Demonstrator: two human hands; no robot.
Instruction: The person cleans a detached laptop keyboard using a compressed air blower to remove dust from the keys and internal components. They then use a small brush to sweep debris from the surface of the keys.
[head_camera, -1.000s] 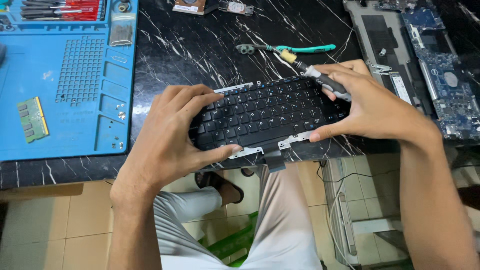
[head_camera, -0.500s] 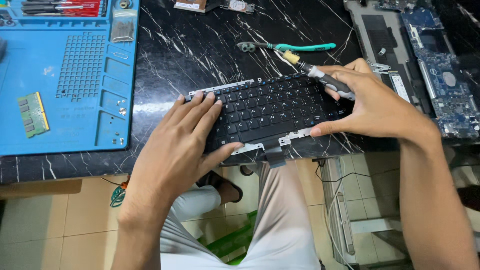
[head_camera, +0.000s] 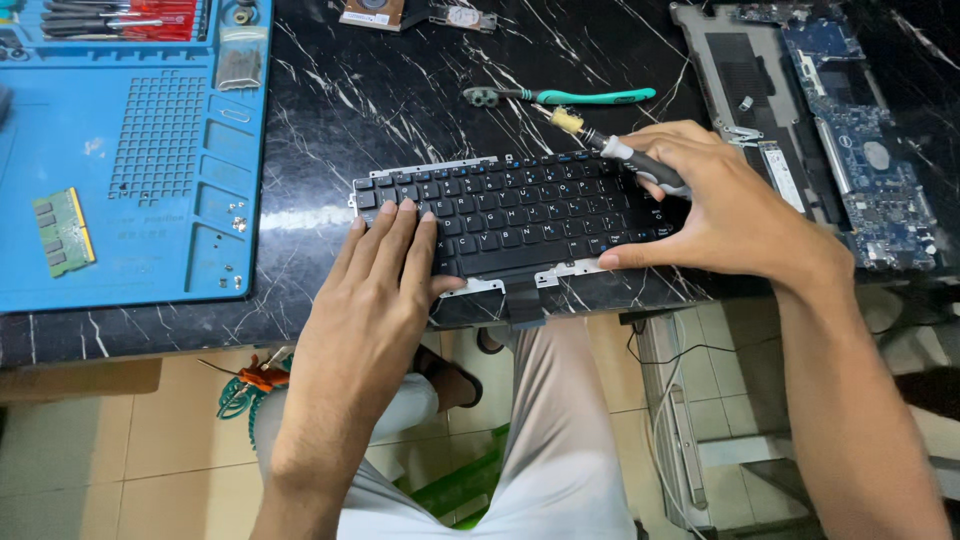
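A black laptop keyboard lies flat near the front edge of a black marble table. My left hand rests on its left end, fingers flat on the keys and thumb at the front edge. My right hand covers the keyboard's right end, thumb at the front edge. That hand also holds a screwdriver with a yellow collar and grey handle, its tip pointing up and left.
An opened laptop base with a blue circuit board lies at the right. A blue repair mat at the left carries a green memory module and red-handled tools. A teal-handled tool lies behind the keyboard.
My left hand has slid from gripping the keyboard's left edge to lying flat on the keys. The keyboard has settled flat on the table. My right hand has hardly moved.
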